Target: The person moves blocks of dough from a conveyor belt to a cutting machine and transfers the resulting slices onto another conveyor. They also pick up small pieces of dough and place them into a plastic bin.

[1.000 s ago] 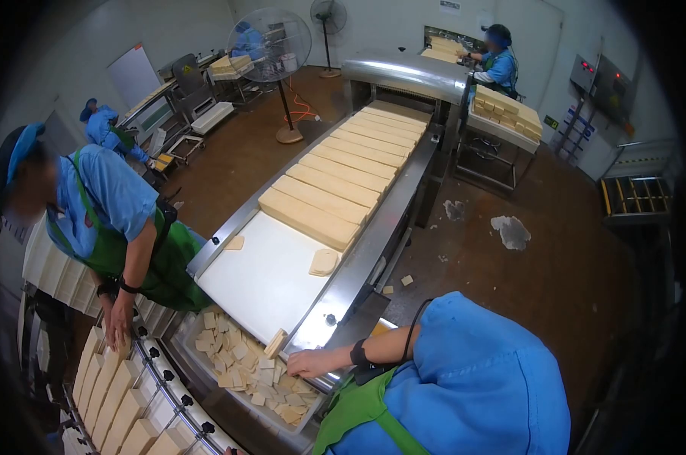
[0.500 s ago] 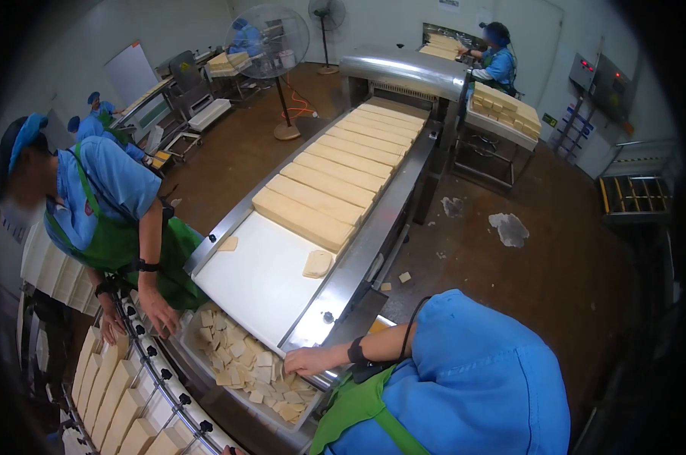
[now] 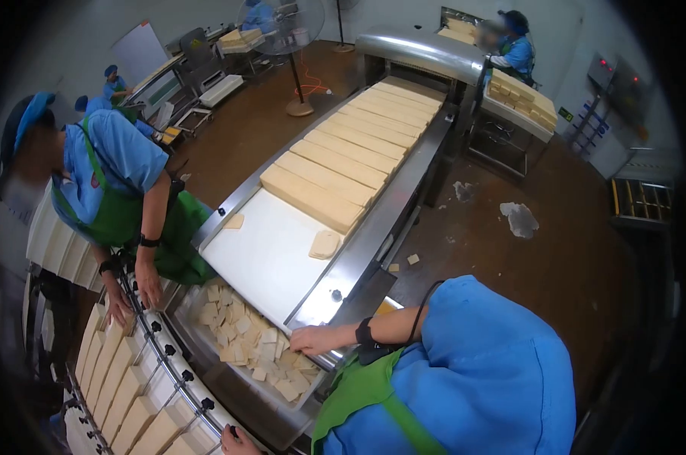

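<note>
My right hand [image 3: 310, 340] lies at the near corner of the flat conveyor [image 3: 259, 262], its fingers curled over the metal edge. Below that edge sits a bin [image 3: 255, 379] full of thin, pale, square offcuts [image 3: 240, 326]. On the white belt, long cream-coloured blocks [image 3: 320, 186] stand side by side, with a small stack of slices [image 3: 325, 244] and one loose slice [image 3: 234, 221] nearer me. At the bottom edge my left hand [image 3: 240, 442] is partly cut off, its fingers curled at the guide rail [image 3: 187, 390] of the curved conveyor.
A co-worker [image 3: 119, 174] stands at left, both hands over blocks [image 3: 115, 364] on the curved conveyor. Another person [image 3: 516, 57] works beyond the machine hood [image 3: 419, 53]. A fan [image 3: 293, 61] stands behind. White scraps [image 3: 519, 220] lie on the brown floor.
The view has shifted slightly, and more of my left hand shows at the bottom. My right hand stays at the conveyor edge. The co-worker's nearer hand has drawn closer to the rail.
</note>
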Demonstrator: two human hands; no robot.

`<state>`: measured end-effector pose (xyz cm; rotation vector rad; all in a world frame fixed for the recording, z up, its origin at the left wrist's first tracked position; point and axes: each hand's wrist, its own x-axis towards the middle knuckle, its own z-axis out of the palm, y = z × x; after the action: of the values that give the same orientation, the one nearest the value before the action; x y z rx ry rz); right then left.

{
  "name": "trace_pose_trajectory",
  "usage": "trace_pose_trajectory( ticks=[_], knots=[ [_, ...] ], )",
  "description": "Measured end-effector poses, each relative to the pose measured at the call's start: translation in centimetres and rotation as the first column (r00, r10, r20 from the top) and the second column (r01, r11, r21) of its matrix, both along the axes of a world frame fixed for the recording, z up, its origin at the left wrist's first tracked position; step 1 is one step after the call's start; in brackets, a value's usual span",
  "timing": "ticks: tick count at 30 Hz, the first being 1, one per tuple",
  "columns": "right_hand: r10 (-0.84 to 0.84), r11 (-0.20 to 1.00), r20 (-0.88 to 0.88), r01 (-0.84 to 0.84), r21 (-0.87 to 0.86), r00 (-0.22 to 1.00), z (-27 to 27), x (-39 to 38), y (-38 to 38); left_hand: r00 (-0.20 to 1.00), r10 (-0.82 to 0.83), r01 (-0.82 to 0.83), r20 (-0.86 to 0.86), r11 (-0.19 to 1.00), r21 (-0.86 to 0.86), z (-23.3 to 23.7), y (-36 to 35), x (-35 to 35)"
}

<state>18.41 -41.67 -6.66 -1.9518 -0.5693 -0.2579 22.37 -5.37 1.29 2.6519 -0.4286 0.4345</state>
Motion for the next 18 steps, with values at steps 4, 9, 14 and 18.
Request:
trace_pose_trajectory(
  ticks=[4,9,14,18],
  knots=[
    [-0.044,0.999,0.051,0.042,0.032,0.998,0.9,-0.5,-0.3,1.000,0.000,0.000,0.019,1.000,0.012,-0.1,-0.2,-0.3],
    [-0.034,0.999,0.048,0.032,0.039,0.998,0.5,-0.3,-0.5,0.992,0.123,-0.121,-0.035,0.991,0.061,-0.3,0.4,-1.9],
    [-0.042,0.999,0.048,0.041,0.032,0.998,0.6,-0.4,-0.6,0.984,0.155,-0.147,-0.093,0.986,0.083,0.1,0.0,-2.1],
    [-0.028,0.999,0.041,0.026,0.029,0.999,-0.1,-0.2,-0.6,0.986,0.144,-0.138,-0.084,0.988,0.075,0.0,0.0,-2.0]
  ],
)
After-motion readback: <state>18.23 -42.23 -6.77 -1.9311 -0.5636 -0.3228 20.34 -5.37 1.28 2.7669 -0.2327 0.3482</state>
